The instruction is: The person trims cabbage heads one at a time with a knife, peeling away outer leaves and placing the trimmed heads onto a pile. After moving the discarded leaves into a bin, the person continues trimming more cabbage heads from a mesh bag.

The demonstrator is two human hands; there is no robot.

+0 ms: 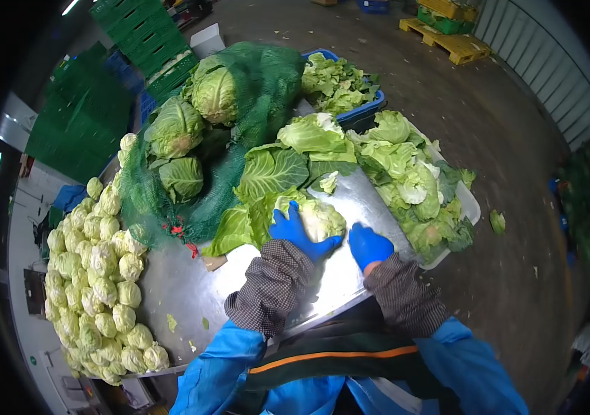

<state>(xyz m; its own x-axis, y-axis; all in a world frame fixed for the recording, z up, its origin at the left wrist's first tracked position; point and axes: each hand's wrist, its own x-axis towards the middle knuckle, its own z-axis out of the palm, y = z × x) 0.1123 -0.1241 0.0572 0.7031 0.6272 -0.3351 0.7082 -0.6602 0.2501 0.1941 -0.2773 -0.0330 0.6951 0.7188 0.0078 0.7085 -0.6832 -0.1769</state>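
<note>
Checked sleeve covers (271,287) over a blue jacket filled the bottom of the view, reaching onto a steel table (184,283). At the centre, the left hand (298,234) in a blue glove had its fingers curled over a cabbage (323,216) and gripped it against the tabletop. The head already showed pale inner leaves, with dark outer leaves spread at its 10 o'clock. The right hand (370,245), just beside the cabbage at its 3 o'clock, seemed to lie palm down on the metal with nothing in it, though the warped view made that hard to confirm.

Judging by the layout, the work was well along. A large pile of trimmed heads (94,277) lay at 9 o'clock. Loose leaves (406,173) were heaped on a white tray (471,200) at 2 o'clock, and more filled a blue crate (371,109) at 1 o'clock. At 11 o'clock a green net sack (260,76) held at least 3 untrimmed heads (174,128), so those, plus the 1 in hand, were not yet done.
</note>
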